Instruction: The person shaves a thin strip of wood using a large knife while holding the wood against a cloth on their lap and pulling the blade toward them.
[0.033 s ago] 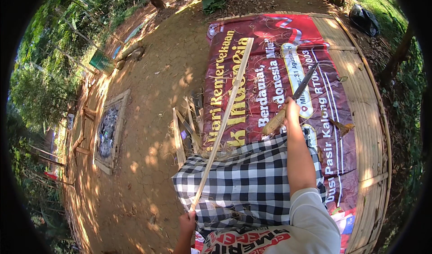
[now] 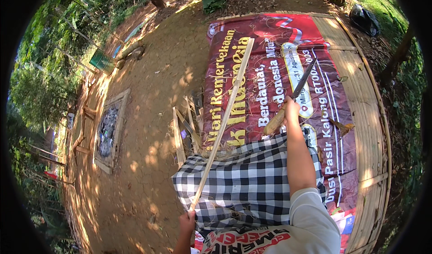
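My left hand (image 2: 187,220), low at the front edge, is closed round the near end of a long, pale bamboo strip (image 2: 223,120). The strip slants up and away to the right, over my lap and the banner. My right hand (image 2: 292,108) grips a machete (image 2: 306,79) with a thick wooden handle and a long dark blade. Its blade points away to the far right, apart from the strip. A black-and-white checked cloth (image 2: 243,182) covers my lap. Thin shavings lie scattered on the dark red banner (image 2: 270,29) beyond it.
Several split bamboo pieces (image 2: 178,135) lie left of the cloth. The banner covers a bamboo platform (image 2: 366,159) whose slats show at the right. Bare earth (image 2: 148,119) spreads to the left, with a framed ash pit (image 2: 109,128). A black plastic bag (image 2: 363,20) lies far right.
The machete's blade has tilted very slightly in my right hand. My left hand and the bamboo strip stay nearly where they were.
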